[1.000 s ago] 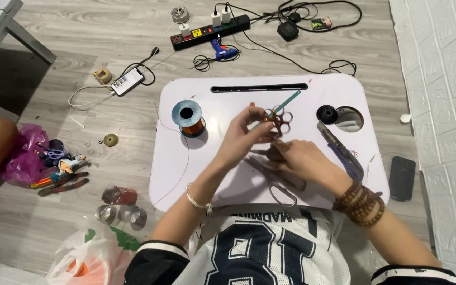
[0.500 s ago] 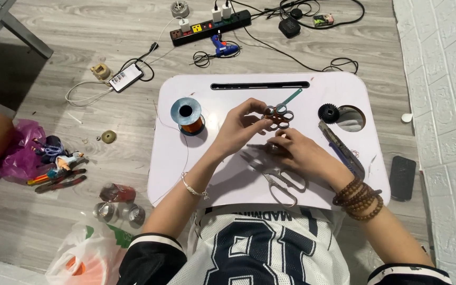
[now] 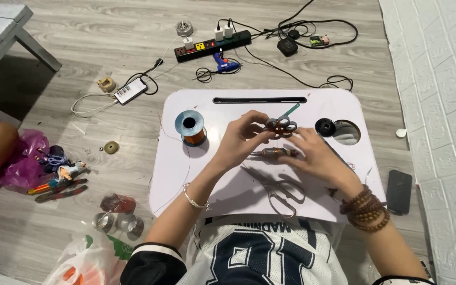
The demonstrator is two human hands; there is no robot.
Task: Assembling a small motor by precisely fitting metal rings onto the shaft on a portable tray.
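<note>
White desk (image 3: 238, 192), wire spool (image 3: 190, 127) at 9 o'clock, left hand (image 3: 246, 138) pinching small coppery rotor (image 3: 280, 125), right hand (image 3: 312, 153) loose on second rotor (image 3: 274, 153), scissors (image 3: 278, 190) at 6 o'clock

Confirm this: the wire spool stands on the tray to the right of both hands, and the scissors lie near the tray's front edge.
One thing is wrong: the wire spool stands on the tray to the left of both hands, beyond the left hand, not the right hand. The scissors do lie near the front edge. The head view shows it.
</note>
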